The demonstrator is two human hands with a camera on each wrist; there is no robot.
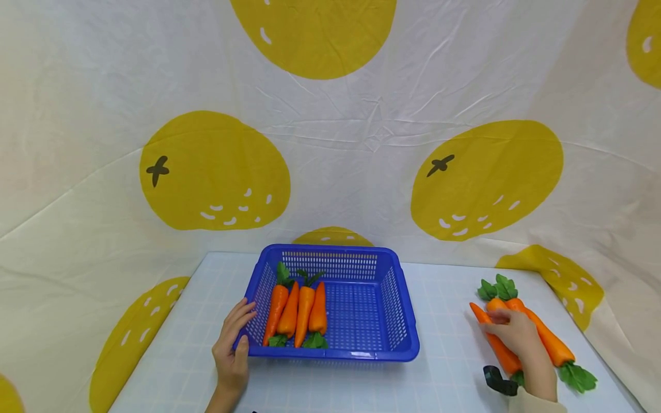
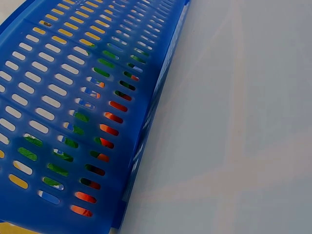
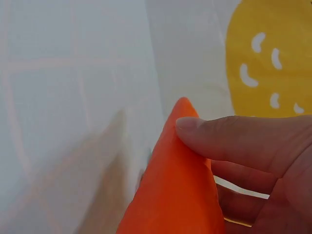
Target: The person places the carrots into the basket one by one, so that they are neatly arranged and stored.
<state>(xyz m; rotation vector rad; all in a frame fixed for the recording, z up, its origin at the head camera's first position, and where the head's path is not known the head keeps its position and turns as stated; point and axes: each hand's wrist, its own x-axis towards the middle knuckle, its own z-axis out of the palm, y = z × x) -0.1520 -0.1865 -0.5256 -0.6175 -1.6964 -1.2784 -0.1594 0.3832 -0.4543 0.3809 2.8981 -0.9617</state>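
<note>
My left hand point(image 1: 233, 347) rests at the near left corner of a blue plastic basket point(image 1: 361, 354), its fingertips over the left rim. The left wrist view shows the basket's slotted wall point(image 2: 58, 92) but not the fingers. Far to the right, my right hand point(image 1: 516, 332) is over a group of orange carrots point(image 1: 552, 341) with green leaves. It pinches the leftmost carrot point(image 1: 503, 353) near its pointed end. In the right wrist view the thumb lies on that carrot point(image 3: 175, 180), with other fingers behind it.
Inside the basket, several carrots point(image 1: 306, 310) lie side by side on the left, leaf ends alternating. The basket stands on a pale checked table point(image 1: 444, 321). A cloth point(image 1: 351, 172) with yellow fruit prints hangs behind. A black band point(image 1: 500, 381) is by my right wrist.
</note>
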